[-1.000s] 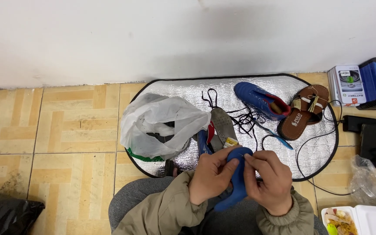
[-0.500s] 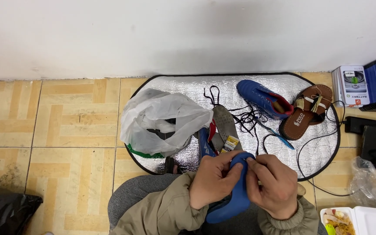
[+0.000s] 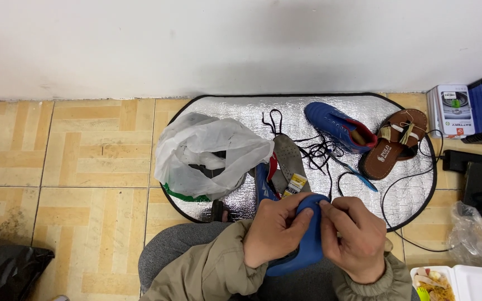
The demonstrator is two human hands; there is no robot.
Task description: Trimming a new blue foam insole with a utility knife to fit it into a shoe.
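I hold a blue shoe point(image 3: 308, 245) in my lap with both hands. My left hand point(image 3: 274, 229) grips its left side, fingers curled over the top. My right hand point(image 3: 355, 237) clasps the right side, its fingertips pinching at the toe end. Just beyond my hands, on a silver foil mat point(image 3: 241, 114), lie a grey insole point(image 3: 289, 156), a small yellow tube point(image 3: 295, 184) and tangled black laces point(image 3: 316, 150). A second blue shoe point(image 3: 338, 127) rests farther back on the mat.
A white plastic bag point(image 3: 207, 153) sits on the mat's left part. A brown sandal point(image 3: 397, 142) lies at its right, with boxes point(image 3: 467, 108) and a black device point(image 3: 475, 173) beyond. A food container point(image 3: 464, 283) is at bottom right, a black bag point(image 3: 4, 270) at bottom left.
My hands have kept working at the toe end of the blue shoe, shifting slightly lower in view. Things on the mat have stayed put.
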